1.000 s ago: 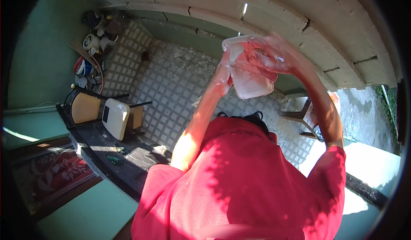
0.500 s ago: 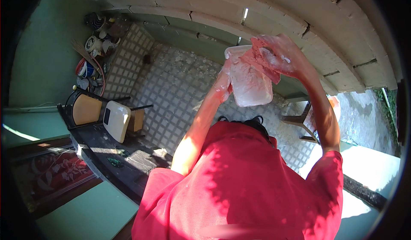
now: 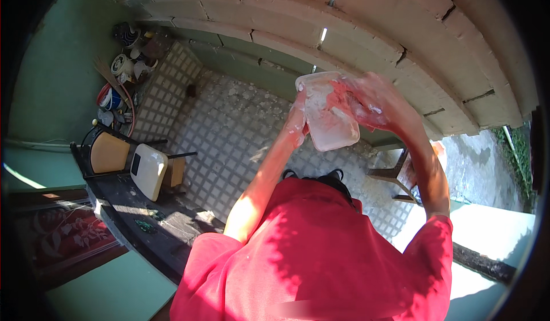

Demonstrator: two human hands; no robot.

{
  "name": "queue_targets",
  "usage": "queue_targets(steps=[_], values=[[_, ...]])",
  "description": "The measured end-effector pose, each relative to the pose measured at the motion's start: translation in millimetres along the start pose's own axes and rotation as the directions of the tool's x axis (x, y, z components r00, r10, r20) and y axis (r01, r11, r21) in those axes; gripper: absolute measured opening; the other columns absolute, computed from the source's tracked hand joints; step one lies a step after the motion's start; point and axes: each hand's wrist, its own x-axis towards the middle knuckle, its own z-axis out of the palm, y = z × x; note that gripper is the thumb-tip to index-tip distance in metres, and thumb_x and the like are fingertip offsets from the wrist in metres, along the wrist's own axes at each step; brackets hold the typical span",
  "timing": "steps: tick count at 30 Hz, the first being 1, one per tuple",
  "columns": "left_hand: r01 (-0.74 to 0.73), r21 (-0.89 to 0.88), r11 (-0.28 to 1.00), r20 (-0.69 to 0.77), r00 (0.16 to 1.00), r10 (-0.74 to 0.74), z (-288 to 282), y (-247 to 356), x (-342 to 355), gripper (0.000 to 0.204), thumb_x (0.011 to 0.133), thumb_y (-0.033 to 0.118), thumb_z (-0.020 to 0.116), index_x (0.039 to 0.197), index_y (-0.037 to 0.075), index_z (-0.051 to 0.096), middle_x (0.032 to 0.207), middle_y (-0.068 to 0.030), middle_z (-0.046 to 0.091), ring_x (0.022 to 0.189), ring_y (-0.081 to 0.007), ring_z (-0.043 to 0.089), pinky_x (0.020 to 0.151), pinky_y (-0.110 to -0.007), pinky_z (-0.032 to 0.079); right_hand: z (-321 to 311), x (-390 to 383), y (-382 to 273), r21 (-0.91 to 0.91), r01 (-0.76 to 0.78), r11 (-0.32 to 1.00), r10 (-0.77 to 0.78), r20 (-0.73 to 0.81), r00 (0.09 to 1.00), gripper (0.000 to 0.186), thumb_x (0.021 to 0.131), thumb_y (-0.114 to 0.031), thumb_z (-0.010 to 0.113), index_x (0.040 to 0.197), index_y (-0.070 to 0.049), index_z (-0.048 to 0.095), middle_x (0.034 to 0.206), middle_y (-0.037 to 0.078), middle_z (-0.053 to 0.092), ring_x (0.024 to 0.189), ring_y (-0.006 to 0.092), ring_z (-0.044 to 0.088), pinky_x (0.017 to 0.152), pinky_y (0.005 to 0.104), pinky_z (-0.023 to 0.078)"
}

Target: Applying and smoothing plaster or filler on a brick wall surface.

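Note:
My left hand (image 3: 297, 121) is closed on the left side of a rectangular whitish plastic tub (image 3: 334, 139), which is tilted towards me. White paste (image 3: 318, 106) coats the inside of the tub, and smears of it show on both hands. My right hand (image 3: 382, 100), blurred by motion, grips a flat red scraper (image 3: 342, 96). The scraper's blade reaches into the tub against the paste; part of it is hidden by my fingers.
Ahead stands a wall of pale horizontal boards (image 3: 286, 12) with gaps. At left are chairs (image 3: 150, 171), a dark cluttered counter (image 3: 172, 221) and buckets (image 3: 114, 95) by the green wall. A brown stool (image 3: 389, 174) stands at right on the tiled floor (image 3: 229, 126).
The scraper has moved from above the tub's right edge down into the tub, carried by my right hand. The tub sits slightly lower and further left in view.

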Motion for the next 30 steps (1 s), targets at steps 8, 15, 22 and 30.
queue_targets(steps=[8, 15, 22, 30], values=[[0.003, 0.092, 0.996, -0.020, 1.000, -0.001, 4.1, 3.5, 3.3, 0.082, 0.090, 0.072, 0.032, 0.142, 0.008, 0.037, 0.136, -0.0104, 0.051, 0.124, -0.0231, 0.052, 0.099, -0.038, 0.047, 10.6, 21.5, -12.4, -0.145, 0.011, 0.989, 0.024, 0.238, 0.971, 0.022, 0.071, -0.017, 0.067, 0.085, -0.001, 0.062, 0.073, 0.019, 0.063, 0.073, 0.0393, 0.062, 0.059, 0.0452, 0.050], [-0.021, 0.061, 0.998, -0.092, 0.995, 0.026, -1.8, 4.1, 2.1, 0.084, 0.089, 0.073, 0.031, 0.142, 0.008, 0.037, 0.137, -0.0110, 0.050, 0.125, -0.0232, 0.051, 0.099, -0.039, 0.046, 16.8, 11.5, 10.5, 0.313, -0.090, 0.945, -0.006, 0.294, 0.956, 0.027, 0.077, -0.020, 0.061, 0.097, -0.001, 0.062, 0.098, 0.022, 0.062, 0.092, 0.0404, 0.057, 0.079, 0.0464, 0.047], [-0.012, 0.007, 1.000, -0.069, 0.998, 0.013, 4.9, 3.9, 0.3, 0.085, 0.088, 0.074, 0.034, 0.144, 0.009, 0.034, 0.137, -0.0102, 0.050, 0.124, -0.0228, 0.051, 0.101, -0.039, 0.045, 25.6, 4.3, 34.4, 0.470, -0.118, 0.875, 0.110, 0.046, 0.993, 0.043, 0.085, -0.029, 0.057, 0.121, -0.005, 0.057, 0.116, 0.018, 0.058, 0.105, 0.0387, 0.050, 0.095, 0.0438, 0.041], [0.046, 0.003, 0.999, -0.068, 0.997, -0.046, -0.8, 3.7, 2.1, 0.083, 0.089, 0.071, 0.039, 0.142, 0.007, 0.036, 0.137, -0.0116, 0.050, 0.122, -0.0245, 0.054, 0.099, -0.040, 0.048, 17.1, -7.0, 23.3, 0.157, -0.101, 0.982, 0.066, 0.218, 0.974, 0.045, 0.088, -0.034, 0.053, 0.123, -0.006, 0.056, 0.107, 0.015, 0.060, 0.097, 0.0353, 0.052, 0.083, 0.0466, 0.043]])
